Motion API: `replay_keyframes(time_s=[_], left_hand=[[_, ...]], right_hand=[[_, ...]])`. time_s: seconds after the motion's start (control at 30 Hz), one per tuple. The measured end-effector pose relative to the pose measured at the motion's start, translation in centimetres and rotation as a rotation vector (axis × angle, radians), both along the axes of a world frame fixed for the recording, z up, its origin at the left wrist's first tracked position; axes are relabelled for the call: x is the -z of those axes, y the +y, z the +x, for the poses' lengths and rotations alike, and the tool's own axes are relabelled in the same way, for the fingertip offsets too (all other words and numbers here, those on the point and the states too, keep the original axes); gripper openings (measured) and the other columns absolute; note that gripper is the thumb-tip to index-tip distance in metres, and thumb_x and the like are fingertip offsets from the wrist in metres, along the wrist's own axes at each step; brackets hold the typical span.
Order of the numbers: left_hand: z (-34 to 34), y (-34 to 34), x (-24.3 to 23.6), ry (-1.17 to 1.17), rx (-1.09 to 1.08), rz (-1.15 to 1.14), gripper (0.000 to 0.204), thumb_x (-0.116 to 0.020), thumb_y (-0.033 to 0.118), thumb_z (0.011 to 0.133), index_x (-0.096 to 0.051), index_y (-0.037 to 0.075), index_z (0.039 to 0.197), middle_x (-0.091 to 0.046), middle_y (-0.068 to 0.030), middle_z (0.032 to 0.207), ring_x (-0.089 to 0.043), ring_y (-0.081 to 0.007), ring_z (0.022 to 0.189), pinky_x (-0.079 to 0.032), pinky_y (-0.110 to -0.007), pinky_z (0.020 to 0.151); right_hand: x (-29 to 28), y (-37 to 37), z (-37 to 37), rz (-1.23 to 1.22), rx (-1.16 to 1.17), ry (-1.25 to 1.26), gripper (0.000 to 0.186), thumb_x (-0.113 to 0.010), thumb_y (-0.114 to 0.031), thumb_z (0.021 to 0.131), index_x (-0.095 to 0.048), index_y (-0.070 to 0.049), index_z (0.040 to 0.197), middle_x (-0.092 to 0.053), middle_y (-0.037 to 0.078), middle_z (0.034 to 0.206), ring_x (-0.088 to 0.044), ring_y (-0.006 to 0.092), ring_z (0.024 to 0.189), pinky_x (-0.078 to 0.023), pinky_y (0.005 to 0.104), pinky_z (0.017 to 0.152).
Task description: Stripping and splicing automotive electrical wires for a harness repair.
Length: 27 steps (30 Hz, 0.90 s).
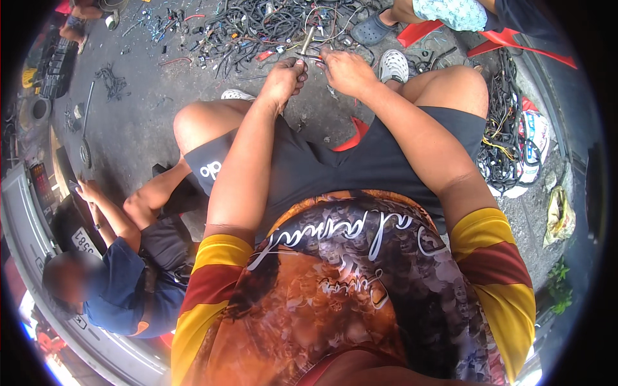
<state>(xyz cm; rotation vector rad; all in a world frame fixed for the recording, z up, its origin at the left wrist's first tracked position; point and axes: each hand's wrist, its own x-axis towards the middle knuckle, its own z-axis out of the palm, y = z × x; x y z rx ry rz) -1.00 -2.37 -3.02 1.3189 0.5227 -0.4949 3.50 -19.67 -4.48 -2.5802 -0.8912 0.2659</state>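
My left hand (283, 82) is closed, its thumb and fingers pinched at one end of a short dark cable (311, 58). Across a small gap, my right hand (348, 72) grips the other end, where a bit of orange shows by the fingertips. A slim, pale metal piece (308, 40) sticks up away from me beside the left fingertips. Its exact kind, and which hand bears it, I cannot make out. Both hands are held out beyond my knees, before a heap of wires (257, 29).
Tangled cables (505, 138) lie on a white sack (537, 145) at the right. Another person (138, 283) sits at the left by a vehicle. Someone's clog (373, 31) and red stool legs (421, 32) are at the far right. A rod with a wheel (85, 151) lies left.
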Motion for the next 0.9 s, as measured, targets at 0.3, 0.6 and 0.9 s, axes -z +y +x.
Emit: replay_keyframes(time_s=[0.3, 0.6, 0.9], left_hand=[[-1.4, -2.6, 1.9, -0.260, 0.102, 0.576, 0.032, -0.047, 0.024, 0.093, -0.060, -0.002, 0.078, -0.054, -0.0062, 0.061, -0.049, -0.0148, 0.054, -0.039, -0.032, 0.054], [-0.9, -0.3, 0.8, -0.114, -0.101, 0.272, 0.023, -0.044, 0.022, 0.096, -0.055, 0.003, 0.088, -0.042, 0.0048, 0.060, -0.035, -0.0044, 0.048, -0.026, -0.023, 0.042], [-0.8, -1.2, 0.4, -0.282, 0.137, 0.931, 0.027, -0.049, 0.022, 0.091, -0.063, 0.000, 0.088, -0.063, -0.0244, 0.083, -0.061, -0.0411, 0.083, -0.045, -0.045, 0.074]], right_hand=[[6.0, -2.9, 4.4, -0.185, 0.245, 0.215, 0.027, -0.050, -0.016, 0.084, -0.060, 0.000, 0.103, -0.064, 0.024, 0.100, -0.063, 0.0377, 0.094, -0.050, 0.0464, 0.082], [-0.4, 0.9, -0.4, 0.244, 0.188, 0.259, 0.029, -0.052, -0.024, 0.091, -0.054, 0.003, 0.102, -0.062, 0.026, 0.089, -0.060, 0.0433, 0.088, -0.047, 0.0494, 0.076], [0.7, 1.8, 0.1, 0.100, 0.051, 0.163, 0.027, -0.053, -0.011, 0.078, -0.059, 0.001, 0.102, -0.065, 0.022, 0.086, -0.064, 0.0380, 0.082, -0.051, 0.0470, 0.075]])
